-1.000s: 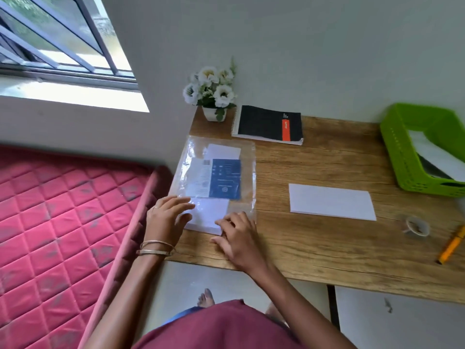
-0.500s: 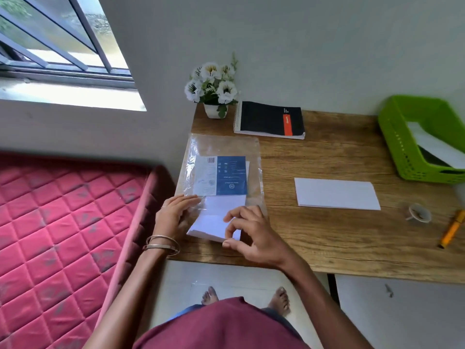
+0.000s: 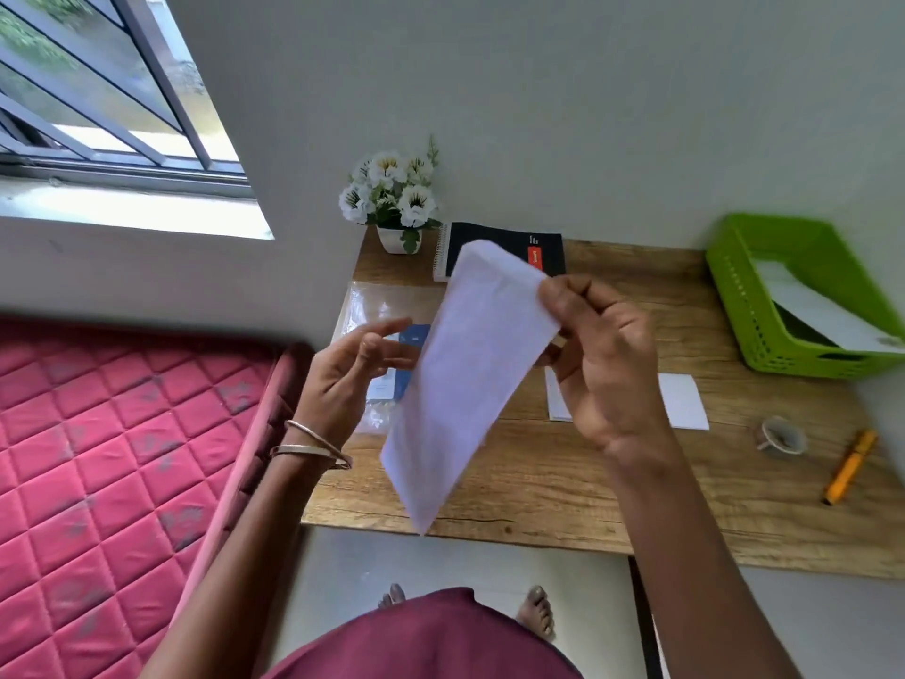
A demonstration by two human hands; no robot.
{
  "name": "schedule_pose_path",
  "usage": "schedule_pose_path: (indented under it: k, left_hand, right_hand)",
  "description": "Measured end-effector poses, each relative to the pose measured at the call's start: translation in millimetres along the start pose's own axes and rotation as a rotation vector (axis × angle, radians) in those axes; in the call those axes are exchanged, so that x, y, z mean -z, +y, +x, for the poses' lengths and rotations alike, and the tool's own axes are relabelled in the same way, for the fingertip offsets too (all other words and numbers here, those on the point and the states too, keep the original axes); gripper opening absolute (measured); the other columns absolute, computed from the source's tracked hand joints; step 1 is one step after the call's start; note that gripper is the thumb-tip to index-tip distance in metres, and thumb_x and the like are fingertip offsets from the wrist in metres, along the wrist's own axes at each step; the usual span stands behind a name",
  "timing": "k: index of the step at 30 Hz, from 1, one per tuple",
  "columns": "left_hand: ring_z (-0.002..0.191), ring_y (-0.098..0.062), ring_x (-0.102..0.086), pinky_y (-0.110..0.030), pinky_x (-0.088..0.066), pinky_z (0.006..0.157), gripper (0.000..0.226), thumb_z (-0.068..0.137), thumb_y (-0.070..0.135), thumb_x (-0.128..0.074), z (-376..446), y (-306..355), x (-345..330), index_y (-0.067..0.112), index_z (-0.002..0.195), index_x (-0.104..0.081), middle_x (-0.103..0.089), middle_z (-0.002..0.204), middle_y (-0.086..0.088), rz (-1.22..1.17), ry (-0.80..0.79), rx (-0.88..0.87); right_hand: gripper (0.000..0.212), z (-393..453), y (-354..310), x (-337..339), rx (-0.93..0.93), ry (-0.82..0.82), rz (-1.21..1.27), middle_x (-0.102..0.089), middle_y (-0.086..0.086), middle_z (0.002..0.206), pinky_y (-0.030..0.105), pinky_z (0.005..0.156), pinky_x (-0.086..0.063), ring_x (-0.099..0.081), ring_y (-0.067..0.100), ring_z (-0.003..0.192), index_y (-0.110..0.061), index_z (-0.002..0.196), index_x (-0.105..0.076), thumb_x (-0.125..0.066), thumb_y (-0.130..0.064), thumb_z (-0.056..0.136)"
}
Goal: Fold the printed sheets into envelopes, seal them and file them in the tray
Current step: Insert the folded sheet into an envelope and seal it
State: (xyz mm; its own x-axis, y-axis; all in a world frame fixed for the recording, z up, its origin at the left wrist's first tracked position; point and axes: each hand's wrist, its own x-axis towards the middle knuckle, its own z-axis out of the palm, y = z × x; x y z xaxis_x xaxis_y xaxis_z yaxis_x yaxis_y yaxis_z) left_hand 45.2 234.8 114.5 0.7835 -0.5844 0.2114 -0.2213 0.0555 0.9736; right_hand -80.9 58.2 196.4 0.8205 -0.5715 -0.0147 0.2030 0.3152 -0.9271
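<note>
The right hand [image 3: 605,370] pinches a long white paper envelope [image 3: 467,379] by its right edge near the upper end, thumb on the side facing the camera and curled fingers behind it. The envelope hangs tilted in the air above the wooden desk [image 3: 612,487], its upper end over the black spiral notebook with an orange label [image 3: 494,245] and its lower corner reaching past the desk's near edge. The left hand [image 3: 350,372] is held just to the left of the envelope with its fingers loosely spread and relaxed, gripping nothing; whether its fingertips touch the paper cannot be told. Behind that hand, a clear plastic packet with a blue-and-white insert [image 3: 379,306] lies flat on the desk. A folded white sheet [image 3: 683,401] lies on the desk behind the right hand, partly hidden by it. The green plastic tray [image 3: 734,306] sits at the desk's far right with white paper inside.
</note>
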Motion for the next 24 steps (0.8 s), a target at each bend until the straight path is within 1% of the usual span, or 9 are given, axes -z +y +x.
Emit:
schedule_pose_path:
  k: [3, 5, 6, 9, 12, 16, 20, 22, 24]
  left_hand:
    - [0.104, -0.017, -0.061, -0.031, -0.047, 0.089, 0.068, 0.076, 0.068, -0.053, 5, 13, -20, 0.020, 0.124, -0.054, -0.065, 0.115, -0.002, 0.154, -0.035, -0.058]
    - [0.109, -0.011, -0.057, -0.020, -0.043, 0.091, 0.074, 0.069, 0.071, -0.056, 6, 22, -36, 0.024, 0.126, -0.051, -0.057, 0.122, 0.004, 0.298, -0.075, -0.126]
    - [0.110, -0.011, -0.055, -0.019, -0.043, 0.091, 0.078, 0.066, 0.072, -0.060, 5, 27, -46, 0.026, 0.128, -0.049, -0.054, 0.124, 0.004, 0.339, -0.114, -0.152]
    - [0.116, -0.017, -0.049, -0.041, -0.043, 0.094, 0.087, 0.061, 0.069, -0.065, 4, 26, -80, 0.031, 0.135, -0.041, -0.048, 0.132, 0.003, 0.606, -0.224, -0.192]
    - [0.109, -0.021, -0.054, -0.048, -0.041, 0.091, 0.065, 0.071, 0.045, -0.069, 3, 15, -112, 0.027, 0.131, -0.048, -0.055, 0.124, 0.001, 0.837, -0.156, -0.242]
    - [0.090, -0.021, -0.065, -0.043, -0.035, 0.090, 0.026, 0.082, 0.029, -0.056, 3, 10, -141, 0.021, 0.105, -0.066, -0.069, 0.100, 0.002, 0.898, 0.010, -0.393]
    - [0.082, -0.015, -0.064, -0.042, -0.029, 0.097, 0.020, 0.088, 0.026, -0.050, 7, 11, -157, 0.021, 0.086, -0.069, -0.071, 0.084, 0.007, 0.920, 0.093, -0.438]
    - [0.087, -0.017, -0.061, -0.045, -0.031, 0.094, 0.018, 0.087, 0.031, -0.051, 10, 14, -163, 0.021, 0.088, -0.067, -0.069, 0.088, 0.006, 0.900, 0.085, -0.430]
    - [0.100, -0.019, -0.055, -0.045, -0.032, 0.093, 0.030, 0.083, 0.043, -0.053, 13, 18, -171, 0.022, 0.102, -0.061, -0.065, 0.104, 0.003, 0.860, -0.042, -0.393]
  right_hand:
    - [0.014, 2, -8, 14, -0.014, 0.166, 0.101, -0.057, -0.003, 0.065, 0.023, 0.047, -0.043, -0.049, 0.011, 0.057, -0.015, 0.073, -0.061, -0.063, -0.012, 0.087]
    - [0.020, -1, -12, 23, -0.030, 0.231, 0.155, -0.062, -0.003, 0.067, 0.022, 0.047, -0.046, -0.055, 0.011, 0.059, -0.018, 0.068, -0.065, -0.063, -0.012, 0.087]
    - [0.024, -2, -13, 28, -0.045, 0.256, 0.182, -0.064, -0.002, 0.068, 0.023, 0.048, -0.049, -0.059, 0.011, 0.061, -0.020, 0.064, -0.067, -0.064, -0.012, 0.086]
    - [0.022, -6, -17, 43, -0.092, 0.311, 0.264, -0.068, 0.002, 0.071, 0.025, 0.052, -0.055, -0.066, 0.015, 0.066, -0.016, 0.064, -0.068, -0.065, -0.009, 0.084]
    - [0.015, -10, -19, 58, -0.132, 0.345, 0.311, -0.069, 0.007, 0.080, 0.026, 0.056, -0.056, -0.068, 0.020, 0.079, -0.011, 0.071, -0.069, -0.065, -0.007, 0.084]
    - [0.003, -17, -23, 81, -0.187, 0.378, 0.324, -0.066, 0.014, 0.097, 0.025, 0.056, -0.056, -0.067, 0.025, 0.091, -0.005, 0.087, -0.065, -0.065, -0.007, 0.085]
    - [0.011, -21, -29, 106, -0.205, 0.369, 0.297, -0.070, 0.013, 0.084, 0.023, 0.055, -0.056, -0.069, 0.024, 0.075, -0.002, 0.094, -0.065, -0.063, -0.010, 0.087]
    - [0.013, -23, -32, 117, -0.222, 0.378, 0.272, -0.071, 0.014, 0.084, 0.021, 0.051, -0.053, -0.068, 0.027, 0.076, -0.001, 0.096, -0.064, -0.063, -0.009, 0.086]
    - [0.013, -24, -34, 126, -0.225, 0.373, 0.282, -0.070, 0.017, 0.086, 0.019, 0.049, -0.052, -0.069, 0.027, 0.074, 0.001, 0.095, -0.064, -0.063, -0.008, 0.086]
